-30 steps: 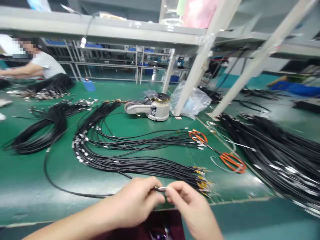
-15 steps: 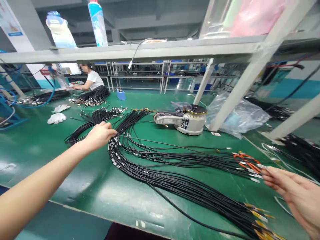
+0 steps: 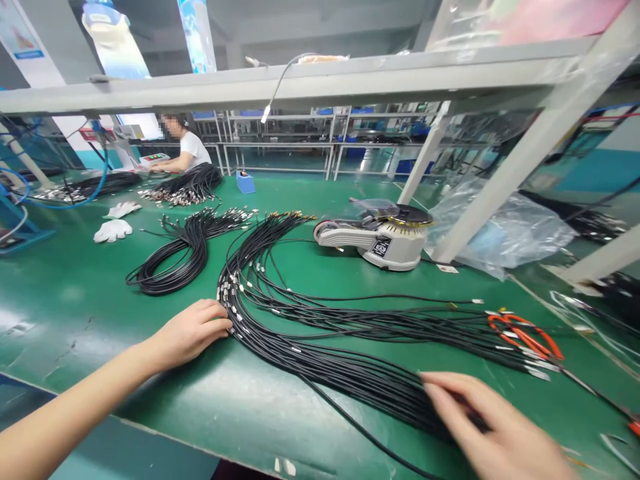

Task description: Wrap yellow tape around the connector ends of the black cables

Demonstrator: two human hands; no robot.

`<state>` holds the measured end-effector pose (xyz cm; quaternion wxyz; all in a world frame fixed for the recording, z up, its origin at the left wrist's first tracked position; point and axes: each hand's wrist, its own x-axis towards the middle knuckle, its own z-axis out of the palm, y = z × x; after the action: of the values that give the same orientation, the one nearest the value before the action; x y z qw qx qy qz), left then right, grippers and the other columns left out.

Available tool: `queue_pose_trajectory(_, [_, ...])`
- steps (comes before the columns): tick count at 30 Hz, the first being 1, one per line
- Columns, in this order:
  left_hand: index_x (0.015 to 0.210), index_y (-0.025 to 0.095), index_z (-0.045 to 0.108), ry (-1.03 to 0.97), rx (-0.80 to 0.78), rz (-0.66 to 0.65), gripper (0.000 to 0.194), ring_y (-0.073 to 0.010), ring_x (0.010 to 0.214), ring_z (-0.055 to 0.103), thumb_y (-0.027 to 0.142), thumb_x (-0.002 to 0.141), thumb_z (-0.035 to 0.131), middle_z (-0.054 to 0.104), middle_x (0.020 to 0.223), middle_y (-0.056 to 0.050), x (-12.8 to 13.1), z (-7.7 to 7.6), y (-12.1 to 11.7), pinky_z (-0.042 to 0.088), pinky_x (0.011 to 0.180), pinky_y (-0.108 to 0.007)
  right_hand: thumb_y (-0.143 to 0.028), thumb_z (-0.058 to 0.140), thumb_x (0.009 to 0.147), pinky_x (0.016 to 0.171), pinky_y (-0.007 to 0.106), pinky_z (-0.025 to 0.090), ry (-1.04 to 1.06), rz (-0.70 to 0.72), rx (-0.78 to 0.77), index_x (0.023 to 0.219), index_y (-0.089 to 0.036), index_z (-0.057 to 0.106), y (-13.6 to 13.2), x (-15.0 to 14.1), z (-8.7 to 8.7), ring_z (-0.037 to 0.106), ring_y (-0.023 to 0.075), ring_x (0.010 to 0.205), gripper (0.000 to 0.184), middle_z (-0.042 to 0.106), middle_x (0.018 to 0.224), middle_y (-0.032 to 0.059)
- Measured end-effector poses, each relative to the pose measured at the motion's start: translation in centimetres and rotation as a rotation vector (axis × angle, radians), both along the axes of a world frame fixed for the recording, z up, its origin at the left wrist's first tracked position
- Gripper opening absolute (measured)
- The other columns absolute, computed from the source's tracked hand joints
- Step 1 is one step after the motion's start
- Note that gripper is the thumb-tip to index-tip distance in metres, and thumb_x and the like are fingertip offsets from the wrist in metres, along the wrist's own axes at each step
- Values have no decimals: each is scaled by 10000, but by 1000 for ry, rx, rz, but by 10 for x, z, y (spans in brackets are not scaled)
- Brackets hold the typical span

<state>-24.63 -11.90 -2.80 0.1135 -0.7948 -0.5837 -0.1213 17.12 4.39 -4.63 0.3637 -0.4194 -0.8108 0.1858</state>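
A long bundle of black cables (image 3: 345,377) with small white labels curves across the green bench. My left hand (image 3: 200,327) is at the near left edge of its bend, fingers together and curled against the cables. Over the bundle's right end lies my right hand (image 3: 493,423), thumb and fingers closed around the cables; the yellow-tipped ends are mostly hidden beneath it. Behind runs a thinner group of black cables (image 3: 380,320), its white-tipped ends beside orange loops (image 3: 525,337) of an object I cannot make out.
A coiled black cable bundle (image 3: 173,267) rests at left, near white gloves (image 3: 114,230). A grey machine with a round top (image 3: 395,247) stands at the back, beside a clear plastic bag (image 3: 505,227) and shelf post (image 3: 515,153). Across the bench sits a person (image 3: 190,150).
My left hand has come down and nearer, from the top of the bend to its near edge. My right hand has left the orange loops, moved left and closed on the nearer cables.
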Motion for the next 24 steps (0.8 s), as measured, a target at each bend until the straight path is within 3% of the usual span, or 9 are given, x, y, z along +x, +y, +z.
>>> queue_pose_trajectory(3, [950, 183, 635, 53, 63, -38, 218, -183, 871, 569, 135, 920, 425, 645, 892, -65, -1, -9, 3, 481, 780, -322, -280, 548, 849, 736, 328, 541, -98, 311, 3, 855, -240, 674, -34, -66, 8, 656, 209, 809, 132, 703, 869, 41])
queue_pose_trajectory(5, [943, 183, 637, 68, 88, -71, 232, -186, 880, 572, 110, 913, 419, 652, 894, -66, -2, -10, 4, 483, 786, -323, -189, 527, 857, 762, 340, 532, -143, 420, -4, 913, -213, 651, -50, -95, 10, 635, 207, 848, 139, 687, 901, 52])
queue_pose_trajectory(9, [954, 186, 625, -42, 22, -88, 231, -181, 928, 567, 96, 903, 418, 665, 952, -62, -5, 1, -2, 481, 823, -316, -102, 573, 815, 800, 391, 513, -170, 488, 44, 1022, -170, 627, -67, -133, 8, 595, 235, 907, 225, 665, 989, 81])
queue_pose_trajectory(12, [947, 182, 608, -162, -17, -30, 204, -184, 961, 570, 122, 908, 417, 664, 979, -58, -9, 10, -5, 484, 838, -313, -113, 599, 807, 812, 406, 498, -200, 488, 84, 947, -166, 654, -71, -153, 11, 586, 254, 935, 160, 662, 1007, 85])
queue_pose_trajectory(15, [1016, 180, 601, -204, -2, -6, 226, -187, 924, 579, 130, 912, 407, 659, 954, -59, -16, 13, -5, 486, 815, -318, -120, 579, 823, 754, 345, 505, -243, 491, 28, 821, -177, 654, -72, -153, 22, 622, 225, 846, 94, 687, 882, 55])
queue_pose_trajectory(18, [1077, 191, 596, -208, -22, -48, 276, -187, 913, 575, 94, 905, 404, 653, 960, -55, -19, 10, -3, 473, 796, -304, -143, 543, 855, 665, 266, 501, -226, 490, -60, 939, -222, 653, -70, -129, 38, 658, 176, 744, 159, 713, 822, 4])
queue_pose_trajectory(21, [1060, 207, 593, -247, -26, -102, 266, -179, 916, 573, 91, 907, 409, 650, 965, -50, -13, 8, 0, 462, 792, -295, -169, 506, 878, 616, 239, 479, -233, 432, 9, 1002, -273, 663, -69, -104, 48, 661, 159, 702, 226, 709, 788, -12])
queue_pose_trajectory(24, [1044, 212, 582, -256, -67, -158, 248, -175, 937, 559, 90, 913, 410, 644, 973, -48, 5, 8, 5, 440, 826, -320, -163, 472, 880, 561, 242, 451, -302, 352, 98, 933, -259, 685, -69, -96, 46, 650, 165, 628, 240, 683, 695, 2])
